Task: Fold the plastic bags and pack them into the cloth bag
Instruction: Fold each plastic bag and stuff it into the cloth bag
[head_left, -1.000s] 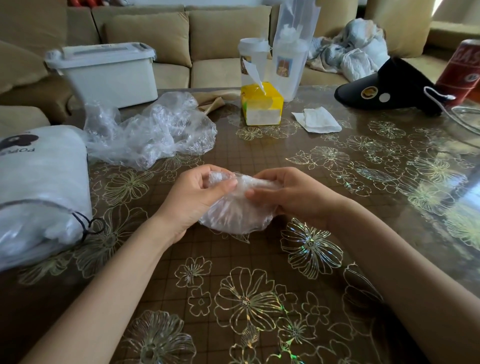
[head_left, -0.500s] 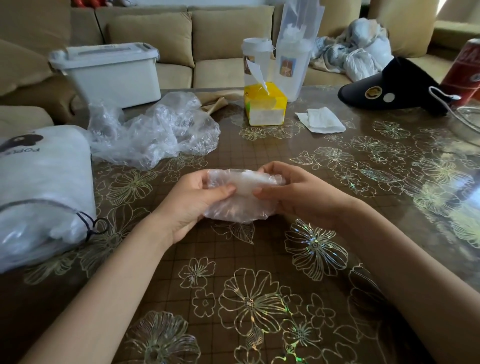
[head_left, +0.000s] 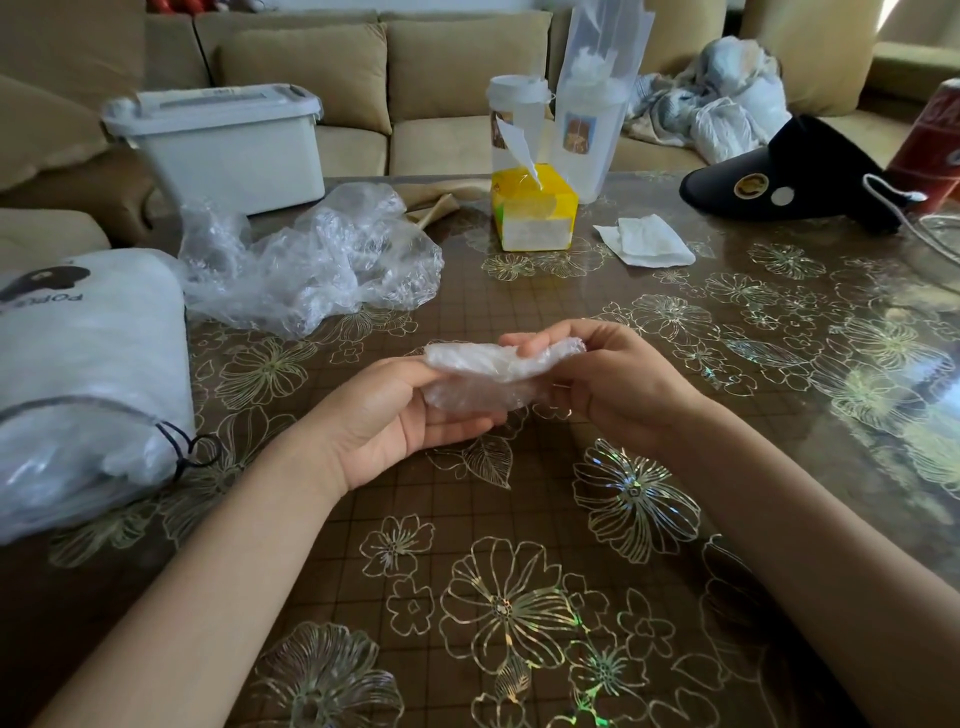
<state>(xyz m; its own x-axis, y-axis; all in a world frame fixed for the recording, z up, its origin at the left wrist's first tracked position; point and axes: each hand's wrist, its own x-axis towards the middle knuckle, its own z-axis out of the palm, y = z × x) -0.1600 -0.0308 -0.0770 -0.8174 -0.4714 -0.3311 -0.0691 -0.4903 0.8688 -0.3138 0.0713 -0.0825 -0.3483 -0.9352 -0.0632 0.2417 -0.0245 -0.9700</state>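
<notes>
The big brown table (head_left: 779, 322) has shiny flowers on it. A white cloth bag (head_left: 88, 364) lies at the left edge, stuffed full. Crinkly loose plastic bags (head_left: 317, 265) sit just beside it. In the middle, above the table, the left hand (head_left: 395, 421) and right hand (head_left: 613, 379) curl their fingers round a small folded plastic bag (head_left: 478, 369), one at each end.

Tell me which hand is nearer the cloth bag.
Left. The left hand is right of the cloth bag; the right hand is farther right. Both grip the folded plastic bag.
</notes>
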